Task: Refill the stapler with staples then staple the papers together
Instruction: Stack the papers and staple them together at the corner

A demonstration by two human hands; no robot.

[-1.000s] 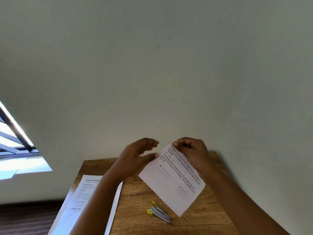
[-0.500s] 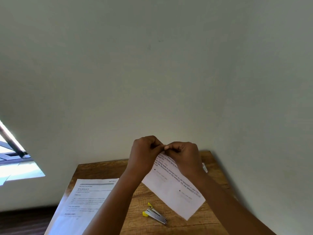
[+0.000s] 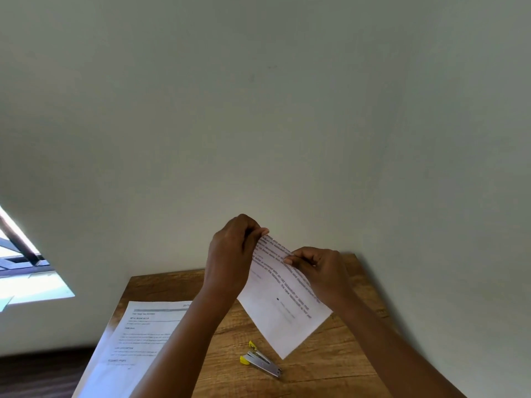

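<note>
Hiding much of the raised sheet [image 3: 283, 305], the left hand [image 3: 230, 259] pinches its top corner and the right hand [image 3: 319, 268] pinches its upper edge, each grip clenched on the paper; its print is too blurred to read, and any staples are hidden. White and printed, the sheet hangs tilted above the tabletop [image 3: 330, 369], its low corner just over the small silver stapler [image 3: 261, 361] with yellow ends, while more papers [image 3: 135, 340] lie left, cut off by the frame. Wood-grain tabletop meets a pale wall [image 3: 258, 110], with a bright window [image 3: 26, 271] far left.
</note>
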